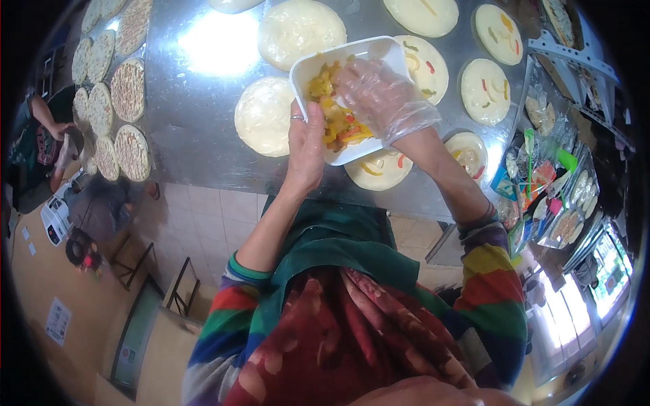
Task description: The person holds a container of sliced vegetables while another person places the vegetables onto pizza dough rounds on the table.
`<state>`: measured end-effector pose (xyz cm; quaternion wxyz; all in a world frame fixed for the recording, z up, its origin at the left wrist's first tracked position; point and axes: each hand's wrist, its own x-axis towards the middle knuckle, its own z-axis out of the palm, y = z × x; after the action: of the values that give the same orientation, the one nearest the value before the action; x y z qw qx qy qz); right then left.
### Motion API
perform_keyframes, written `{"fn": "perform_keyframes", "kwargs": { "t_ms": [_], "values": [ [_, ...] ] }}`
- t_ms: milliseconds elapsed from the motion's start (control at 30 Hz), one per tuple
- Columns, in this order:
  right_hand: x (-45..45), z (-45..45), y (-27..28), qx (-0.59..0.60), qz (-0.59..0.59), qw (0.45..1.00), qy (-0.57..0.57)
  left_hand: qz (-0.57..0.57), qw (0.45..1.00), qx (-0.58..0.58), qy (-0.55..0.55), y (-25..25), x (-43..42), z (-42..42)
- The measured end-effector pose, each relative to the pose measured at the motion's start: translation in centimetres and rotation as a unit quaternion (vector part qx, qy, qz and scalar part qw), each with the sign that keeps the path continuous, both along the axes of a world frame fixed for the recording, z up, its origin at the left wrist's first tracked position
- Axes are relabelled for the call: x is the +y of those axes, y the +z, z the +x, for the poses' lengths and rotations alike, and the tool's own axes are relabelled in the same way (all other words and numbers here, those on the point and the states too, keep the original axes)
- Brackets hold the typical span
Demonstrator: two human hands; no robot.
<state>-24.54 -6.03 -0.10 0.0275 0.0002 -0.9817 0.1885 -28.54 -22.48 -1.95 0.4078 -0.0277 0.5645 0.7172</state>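
Note:
A white foam tray (365,150) of sliced yellow, red and green pepper strips (344,125) is tilted over the metal table. My left hand (308,145) grips its near left side, thumb over the rim, a ring on one finger. Inside the tray is my right hand (379,91) in a clear plastic glove, its fingers bunched and pressed into the pepper strips; the fingertips are partly hidden. Around the tray lie pale dough rounds: a plain glossy one (264,118) to the left, another plain one (301,34) behind, and one with pepper strips (372,177) partly under the tray.
More topped dough rounds (485,91) lie along the right of the metal table (196,128). Several textured flat rounds (128,88) line its left end. A co-worker (47,135) stands at far left. Plastic bags and utensils (542,176) crowd the right side beside a metal rack (575,57).

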Motion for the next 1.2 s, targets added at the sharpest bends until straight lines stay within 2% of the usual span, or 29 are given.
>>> {"fn": "perform_keyframes", "kwargs": {
  "t_ms": [133,233,333,533,633,733,800,833,933,967,1067,1200],
  "values": [
    [0.3,0.5,0.0,0.004,-0.042,0.999,-0.020,-0.010,1.000,0.008,-0.007,0.1,0.1,0.1],
    [1.2,1.1,-1.5,0.072,-0.058,0.996,-0.009,-0.006,1.000,0.014,-0.006,-0.1,0.4,0.0],
    [2.1,1.1,1.7,-0.070,-0.103,0.992,-0.032,0.005,1.000,0.014,-0.001,-0.5,1.1,-0.3],
    [2.5,1.8,-1.5,0.034,-0.014,0.999,-0.024,0.003,1.000,0.028,0.003,0.2,3.0,-0.6],
    [2.9,1.4,-0.8,-0.022,-0.044,0.997,-0.054,-0.001,0.999,0.036,-0.006,0.0,3.7,-0.9],
    [3.8,2.1,-2.1,-0.003,-0.053,0.997,-0.061,0.003,0.999,0.036,-0.013,-1.1,4.0,-1.2],
    [4.9,1.2,-0.1,-0.039,-0.132,0.986,-0.095,0.029,0.999,-0.010,-0.012,-1.6,4.2,-1.7],
    [5.4,0.8,0.7,-0.058,-0.170,0.977,-0.111,0.024,0.999,0.006,-0.022,-1.7,4.3,-1.9],
    [7.6,1.2,0.8,0.015,-0.076,0.994,-0.075,0.019,0.998,0.032,-0.046,-1.7,4.5,-2.7],
    [7.8,1.3,1.4,0.004,-0.118,0.989,-0.089,0.022,0.998,0.028,-0.048,-1.6,4.6,-2.9],
    [7.7,2.4,1.5,-0.004,-0.095,0.993,-0.063,0.028,0.998,0.032,-0.049,-1.4,4.9,-3.0],
    [6.2,2.7,1.4,0.055,-0.093,0.991,-0.074,0.056,0.998,0.019,-0.005,0.2,5.7,-2.6]
  ]
}}
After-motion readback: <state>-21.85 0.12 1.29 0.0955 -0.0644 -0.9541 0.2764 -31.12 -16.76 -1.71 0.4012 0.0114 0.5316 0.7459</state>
